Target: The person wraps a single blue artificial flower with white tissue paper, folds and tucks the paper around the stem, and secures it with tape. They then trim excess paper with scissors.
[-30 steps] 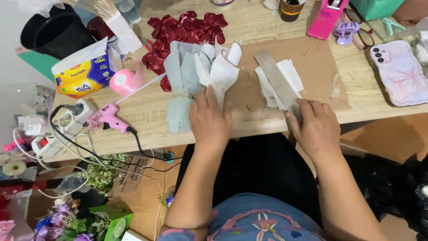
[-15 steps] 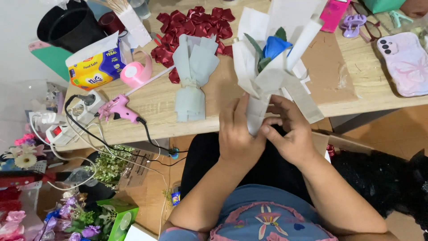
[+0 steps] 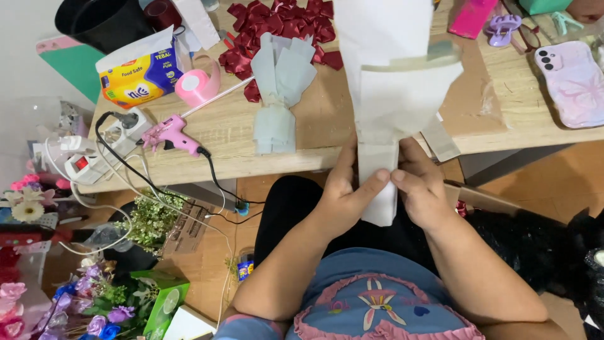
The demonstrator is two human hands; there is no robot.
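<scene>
Both forearms reach forward from the lap and meet over the table edge (image 3: 189, 173), where the left hand (image 3: 343, 195) and right hand (image 3: 420, 189) close around the narrow stem of a tall white paper wrap (image 3: 396, 94), thumbs pinching it from either side. The wrap is smooth, stiff sheet, flaring wide above the hands. Left of them lie a pale grey paper bundle (image 3: 280, 94), dark red petals (image 3: 277, 25) and a pink glue gun (image 3: 170, 133).

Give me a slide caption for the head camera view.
Both hands, left and right, grip a white paper wrap upright over the wooden table.
</scene>
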